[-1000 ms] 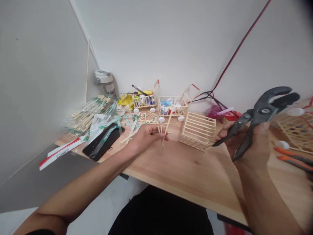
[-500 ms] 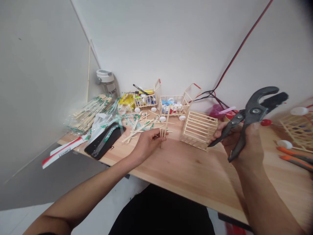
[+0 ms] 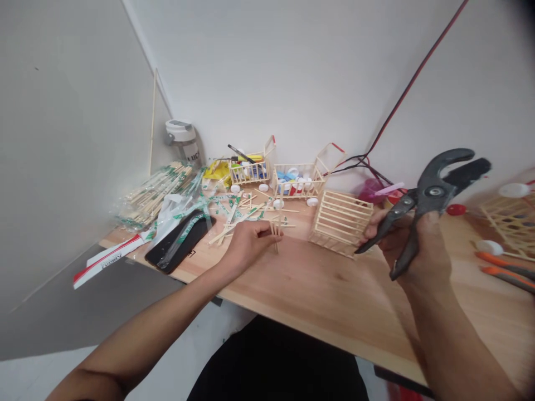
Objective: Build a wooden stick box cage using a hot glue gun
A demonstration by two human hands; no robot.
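Note:
Between its fingertips my left hand (image 3: 254, 239) pinches a few thin wooden sticks (image 3: 275, 236) that stand nearly upright over the table. My right hand (image 3: 418, 245) is wrapped round a pair of black cutters (image 3: 434, 192) with a curved hook-like end pointing up and right. Beside its fingertips, a slatted basket of wooden sticks (image 3: 343, 220) stands on the table; I cannot tell whether the fingers press on it. Behind my left hand lie loose sticks (image 3: 246, 214) and torn green-printed wrappers.
Two stick carts on white wheels, one with bottle caps (image 3: 295, 181) and one with pens (image 3: 248, 167), stand by the wall. A phone (image 3: 179, 242), bagged sticks (image 3: 152, 192) and a bottle (image 3: 184, 142) are left. Orange-handled pliers (image 3: 505, 267) and another stick frame (image 3: 510, 223) are right.
My left hand and its sticks have shifted slightly left, and the longest stick leans less. My right hand still grips the cutters in nearly the same place.

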